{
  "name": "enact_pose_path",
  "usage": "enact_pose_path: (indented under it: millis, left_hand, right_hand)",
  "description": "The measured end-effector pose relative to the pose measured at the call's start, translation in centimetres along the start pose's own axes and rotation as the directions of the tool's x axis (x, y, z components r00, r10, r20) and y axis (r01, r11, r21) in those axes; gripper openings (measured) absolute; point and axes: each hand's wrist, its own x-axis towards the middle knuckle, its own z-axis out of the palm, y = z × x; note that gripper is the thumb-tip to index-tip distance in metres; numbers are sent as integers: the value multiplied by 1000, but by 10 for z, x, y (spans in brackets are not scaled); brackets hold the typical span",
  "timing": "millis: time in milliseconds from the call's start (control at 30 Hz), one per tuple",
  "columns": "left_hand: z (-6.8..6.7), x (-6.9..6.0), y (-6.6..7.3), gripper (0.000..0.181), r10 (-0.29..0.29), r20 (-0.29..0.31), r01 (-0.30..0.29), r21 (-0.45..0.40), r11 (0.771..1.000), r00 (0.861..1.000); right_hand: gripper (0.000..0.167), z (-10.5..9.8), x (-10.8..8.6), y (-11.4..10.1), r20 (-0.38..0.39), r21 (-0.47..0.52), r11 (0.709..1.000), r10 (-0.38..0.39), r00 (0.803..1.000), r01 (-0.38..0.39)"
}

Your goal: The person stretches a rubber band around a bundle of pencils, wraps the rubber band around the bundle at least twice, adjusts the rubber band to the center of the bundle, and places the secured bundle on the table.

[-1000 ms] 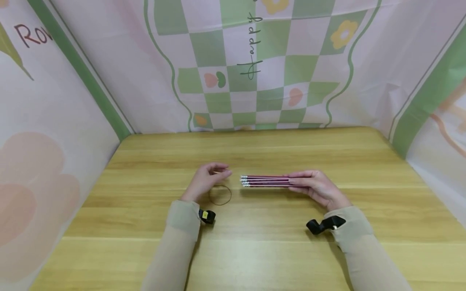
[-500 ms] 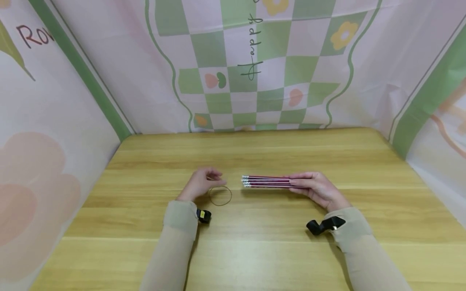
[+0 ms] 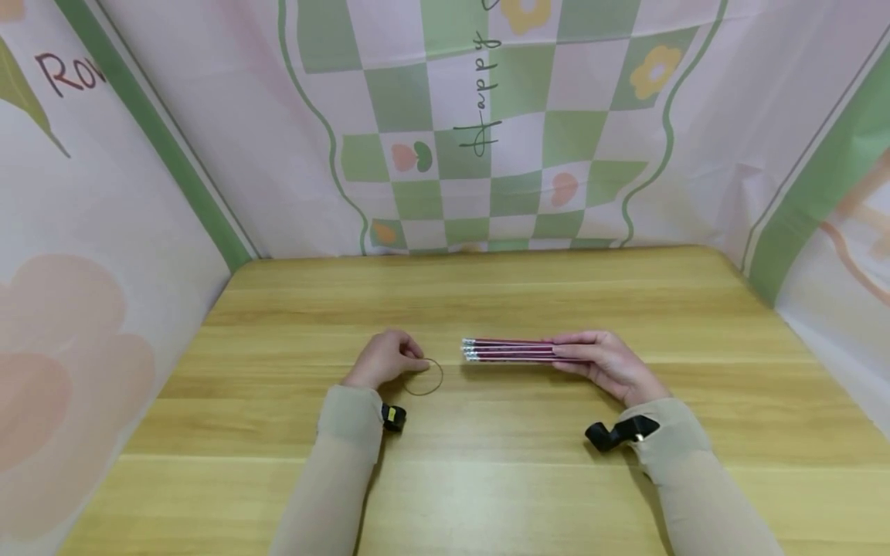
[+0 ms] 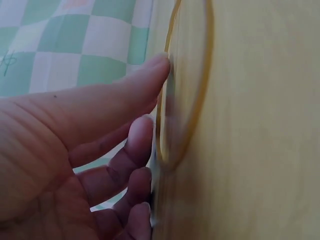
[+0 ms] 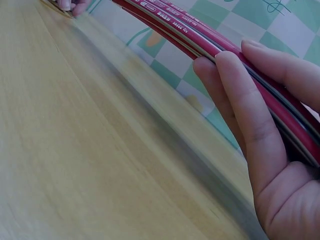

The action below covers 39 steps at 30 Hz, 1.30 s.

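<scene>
A thin tan rubber band (image 3: 436, 388) forms a loop on the wooden table. My left hand (image 3: 386, 360) is at its far-left edge, with thumb and forefinger tips together on it in the head view. Seen from the left wrist, the thumb (image 4: 145, 80) crosses one side of the rubber band (image 4: 204, 80), while the other fingers lie curled below. My right hand (image 3: 609, 363) grips a bundle of dark red striped pencils (image 3: 511, 351) just above the table. Their silvery ends point left; the opposite ends are hidden in the hand.
The wooden table (image 3: 487, 479) extends around both hands. Printed cloth (image 3: 466, 185) with green and white checks hangs behind its far edge, and more cloth hangs at the sides. Each sleeve cuff carries a black wrist camera (image 3: 394, 418).
My left hand has come down onto the rubber band, its thumb and forefinger closing at the loop's edge. The right hand and the pencils have stayed almost still.
</scene>
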Motion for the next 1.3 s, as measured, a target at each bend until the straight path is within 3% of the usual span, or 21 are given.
enact_pose_path:
  millis: [167, 300, 467, 567, 700, 800, 967, 1067, 1133, 1300]
  left_hand:
    - [1, -1, 1, 13, 13, 2, -13, 61, 998, 1000]
    - [0, -2, 1, 13, 14, 18, -15, 55, 998, 1000]
    - [-1, -2, 2, 14, 62, 88, -56, -76, 996, 994]
    - [-2, -1, 4, 16, 108, 139, -76, -217, 973, 984]
    - [-3, -1, 7, 20, 149, 186, -60, -415, 908, 971]
    - [-4, -1, 11, 25, 153, 199, -21, -544, 839, 968]
    - [-5, -2, 18, 35, 180, 210, 14, -687, 727, 961]
    - [-7, -2, 20, 37, 212, 215, 17, -741, 672, 953]
    - [-8, -3, 20, 37, 223, 216, 23, -765, 644, 951]
    - [-8, -5, 22, 39, 230, 210, 25, -789, 613, 950]
  right_hand:
    - [33, 0, 0, 1, 10, 11, 1000, 4, 1000, -4]
    - [33, 0, 0, 1, 8, 6, 1000, 8, 1000, -8]
    - [32, 0, 0, 1, 10, 2, 1000, 9, 1000, -9]
    - [31, 0, 0, 1, 9, 3, 1000, 12, 1000, -12]
    - [31, 1, 0, 0, 4, 2, 1000, 15, 1000, -15]
    - [32, 1, 0, 0, 2, 3, 1000, 15, 1000, -15]
    - [32, 1, 0, 0, 3, 6, 1000, 11, 1000, -11]
    - [33, 1, 0, 0, 2, 8, 1000, 8, 1000, -8]
    - [33, 1, 0, 0, 2, 10, 1000, 7, 1000, -7]
    - [32, 1, 0, 0, -3, 11, 1000, 5, 1000, -5]
